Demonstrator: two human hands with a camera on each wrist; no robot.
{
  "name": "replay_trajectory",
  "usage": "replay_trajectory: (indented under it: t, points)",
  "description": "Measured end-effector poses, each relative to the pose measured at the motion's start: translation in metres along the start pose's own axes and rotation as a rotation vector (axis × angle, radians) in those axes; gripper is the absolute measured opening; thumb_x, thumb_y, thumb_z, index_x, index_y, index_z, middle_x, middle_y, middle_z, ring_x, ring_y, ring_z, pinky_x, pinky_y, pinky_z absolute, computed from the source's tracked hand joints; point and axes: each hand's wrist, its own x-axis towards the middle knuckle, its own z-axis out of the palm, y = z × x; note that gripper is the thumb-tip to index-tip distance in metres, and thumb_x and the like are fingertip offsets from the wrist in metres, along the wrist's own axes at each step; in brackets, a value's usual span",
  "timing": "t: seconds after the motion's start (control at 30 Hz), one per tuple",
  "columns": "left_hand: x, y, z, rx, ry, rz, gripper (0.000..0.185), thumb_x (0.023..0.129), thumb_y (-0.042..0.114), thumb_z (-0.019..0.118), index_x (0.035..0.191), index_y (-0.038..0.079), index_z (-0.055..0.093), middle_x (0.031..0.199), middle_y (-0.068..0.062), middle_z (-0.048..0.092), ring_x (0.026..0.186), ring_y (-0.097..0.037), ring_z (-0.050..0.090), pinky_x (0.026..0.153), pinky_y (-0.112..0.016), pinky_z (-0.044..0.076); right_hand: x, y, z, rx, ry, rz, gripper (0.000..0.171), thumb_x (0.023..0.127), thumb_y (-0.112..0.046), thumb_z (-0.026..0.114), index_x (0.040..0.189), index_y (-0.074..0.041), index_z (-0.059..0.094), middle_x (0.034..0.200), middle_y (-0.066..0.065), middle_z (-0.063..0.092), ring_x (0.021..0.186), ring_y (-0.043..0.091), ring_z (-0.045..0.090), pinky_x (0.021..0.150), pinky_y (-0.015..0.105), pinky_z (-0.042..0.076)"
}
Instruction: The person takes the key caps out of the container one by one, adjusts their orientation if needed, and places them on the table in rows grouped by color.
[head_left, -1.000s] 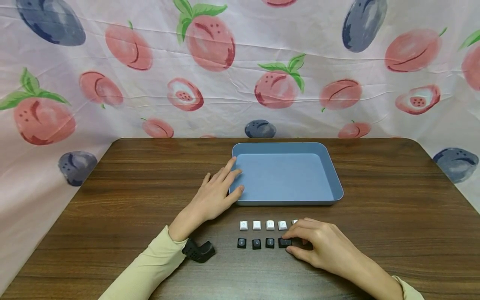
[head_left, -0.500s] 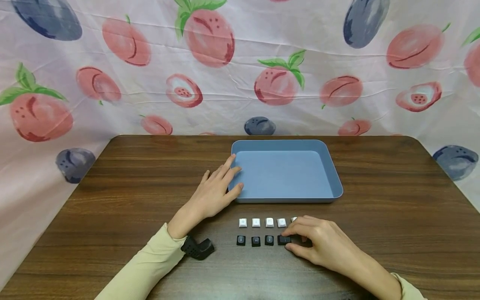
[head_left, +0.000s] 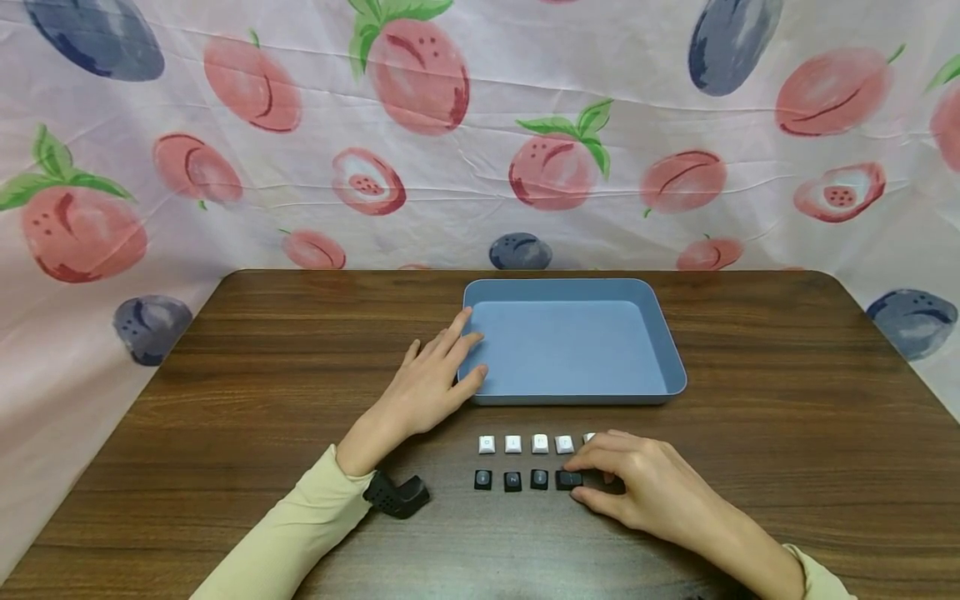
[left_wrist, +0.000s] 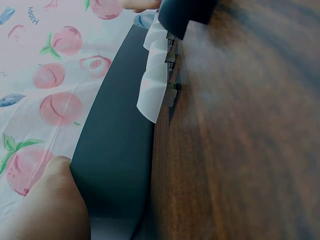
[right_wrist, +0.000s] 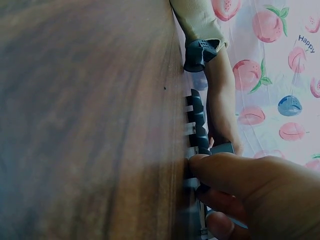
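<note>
A blue tray sits mid-table. My left hand rests on its left rim with straight fingers, thumb against the near wall; the left wrist view shows that thumb on the tray wall. In front of the tray lie a row of white keycaps and a row of black keycaps. My right hand has curled fingers pinching the rightmost visible black keycap on the table, and it hides most of the white cap farthest right.
A black wrist-mounted device sits by my left sleeve on the wooden table. A fruit-print cloth hangs behind and at both sides. The tray holds nothing.
</note>
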Motion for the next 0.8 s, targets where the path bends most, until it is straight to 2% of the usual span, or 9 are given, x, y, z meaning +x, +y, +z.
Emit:
replay_trajectory:
  t: [0.37,0.8]
  points:
    - [0.0001,-0.0001,-0.0001,-0.001,0.001,0.002,0.06,0.107,0.052,0.037,0.158,0.02,0.039,0.173,0.003,0.006,0.149,-0.038,0.036,0.117,-0.073,0.018,-0.0003,-0.0002,0.0016,0.005,0.02,0.012,0.026,0.075,-0.017,0.09,0.099,-0.02,0.078,0.097,-0.016,0.07,0.081,-0.003,0.064,0.069,0.015,0.05]
    - [-0.0009,-0.0002,0.0005,-0.008,-0.006,0.001,0.06,0.108,0.053,0.037,0.158,0.02,0.038,0.173,0.004,0.005,0.15,-0.038,0.034,0.117,-0.073,0.017,-0.001,-0.001,0.0008,0.043,-0.019,0.061,0.024,0.079,-0.015,0.086,0.101,-0.021,0.078,0.097,-0.018,0.069,0.072,-0.008,0.054,0.065,0.009,0.044]
